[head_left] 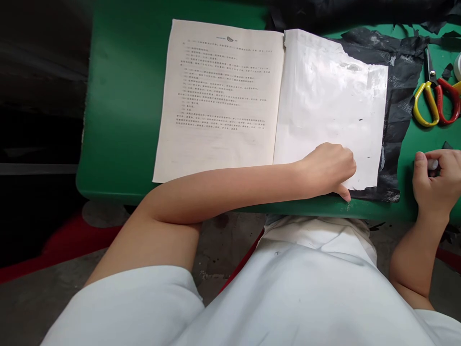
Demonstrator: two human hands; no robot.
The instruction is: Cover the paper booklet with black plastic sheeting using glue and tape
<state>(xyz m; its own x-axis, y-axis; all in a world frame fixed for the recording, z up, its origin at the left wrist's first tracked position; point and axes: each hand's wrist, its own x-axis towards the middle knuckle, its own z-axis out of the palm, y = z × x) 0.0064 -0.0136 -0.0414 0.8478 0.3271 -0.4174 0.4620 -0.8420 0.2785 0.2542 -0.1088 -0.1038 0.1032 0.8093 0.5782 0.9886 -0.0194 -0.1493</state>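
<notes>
a grey floor (223, 240), stained in places, shows under the near edge of a green table (118, 120), with a red strip (86, 238) by its rounded near-left corner and the person's white shirt (298, 288) up close. the left forearm (223, 192) reaches along that near edge. at its end the left hand (327, 163) rests on a white sheet (331, 105), fingers curled under, thumb out toward the edge; i cannot tell whether it grips anything. the right hand (441, 178), farther right, is nearly closed, pinching a small pale thing (432, 164) i cannot make out.

an open book (219, 96) lies flat, its printed page left of the white sheet; green shows between that page and the table's left edge. the sheet, glossy and ragged at its far-right corner, overlaps a crinkled black sheet (396, 115). right of that lie scissors (431, 76) with one yellow and one red handle, beside black scraps (447, 71). more black material (360, 14) covers the far side.
</notes>
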